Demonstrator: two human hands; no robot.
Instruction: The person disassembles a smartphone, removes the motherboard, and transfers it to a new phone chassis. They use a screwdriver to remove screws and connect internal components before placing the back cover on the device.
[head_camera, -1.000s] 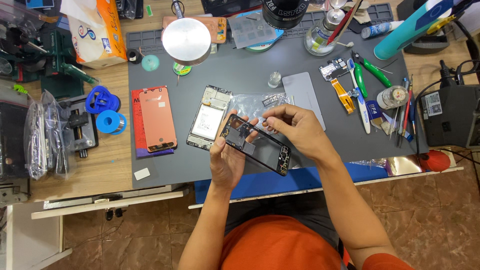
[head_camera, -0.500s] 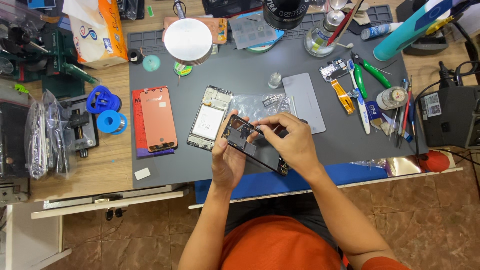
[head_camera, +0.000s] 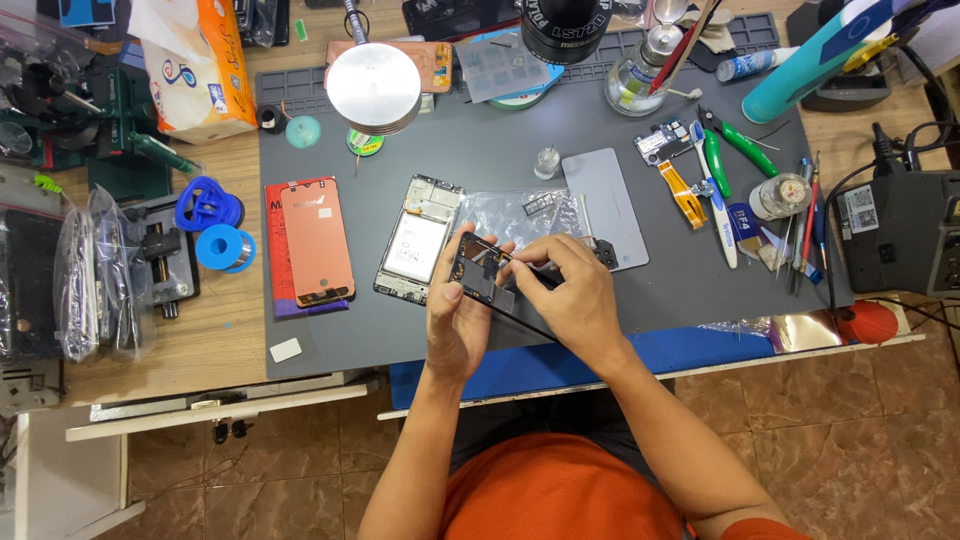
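My left hand (head_camera: 455, 315) grips the near left side of an opened black phone frame (head_camera: 484, 274), held just above the grey work mat (head_camera: 500, 150). My right hand (head_camera: 572, 300) lies over the frame's right half, fingertips pinched on a thin dark tool that touches its inner parts. Most of the frame is hidden under my right hand. To the left on the mat lies a second opened phone body (head_camera: 415, 240) with a white battery showing.
An orange screen panel (head_camera: 316, 240) lies at the mat's left. A clear plastic bag (head_camera: 520, 212) and a grey back cover (head_camera: 603, 205) sit just beyond my hands. Tweezers, cutters and brushes (head_camera: 720, 180) crowd the right side. A round metal lamp head (head_camera: 373, 88) is at the back.
My right hand has slid left over the phone frame and now covers most of it. The frame has shifted slightly up and left in my left hand.
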